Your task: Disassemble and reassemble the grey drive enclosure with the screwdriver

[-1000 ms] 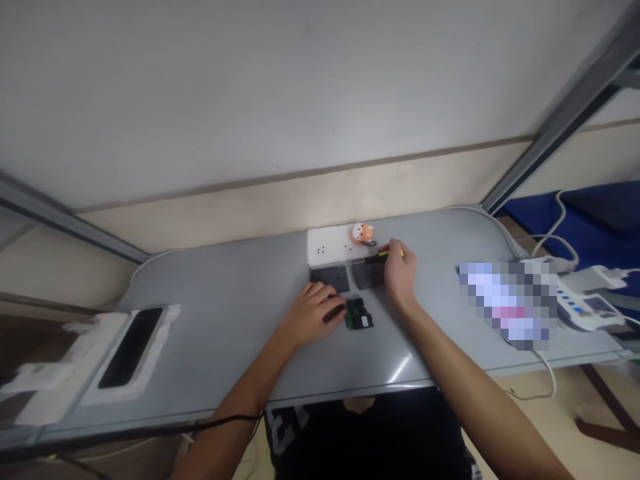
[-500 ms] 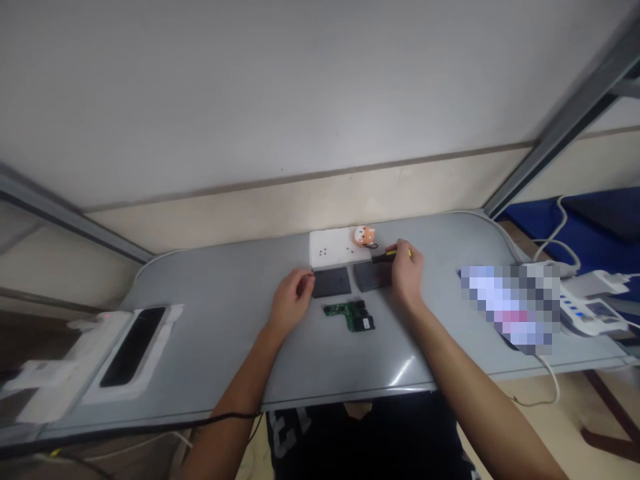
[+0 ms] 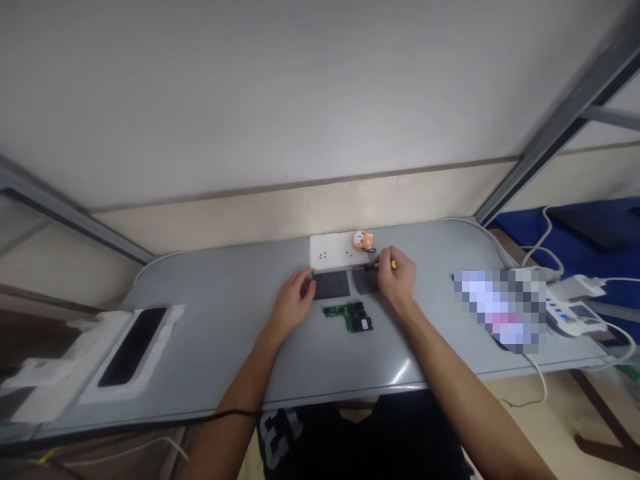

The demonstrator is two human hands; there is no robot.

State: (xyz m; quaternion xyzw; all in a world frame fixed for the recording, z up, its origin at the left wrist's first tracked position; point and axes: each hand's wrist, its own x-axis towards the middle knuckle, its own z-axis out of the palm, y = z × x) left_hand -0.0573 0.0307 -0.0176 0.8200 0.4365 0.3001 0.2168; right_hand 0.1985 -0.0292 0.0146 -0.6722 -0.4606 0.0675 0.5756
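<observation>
My right hand [image 3: 399, 279] is closed round a black-and-yellow screwdriver [image 3: 394, 265], its dark shaft pointing left. The tip is too small to make out. Below that hand lies a dark flat panel [image 3: 364, 281], partly covered by the fingers. A second dark rectangular panel [image 3: 331, 285] lies to its left, across a narrow gap. At this one's left edge, my left hand [image 3: 296, 300] curls its thumb and fingers against the side. Nearer to me sits a green circuit board [image 3: 350, 317] with a black block and a white label.
Behind the panels, a white pad [image 3: 333, 247] carries several tiny dark screws [image 3: 323, 255] and an orange-and-white animal figure [image 3: 363, 240]. A black phone [image 3: 133, 347] rests at left. At right are a blurred-out device [image 3: 497, 310] and a white power strip [image 3: 575, 313] with cables.
My right hand has shifted left with the screwdriver, nearer the gap between the panels. My left hand stays at the left panel's edge. The view has turned slightly.
</observation>
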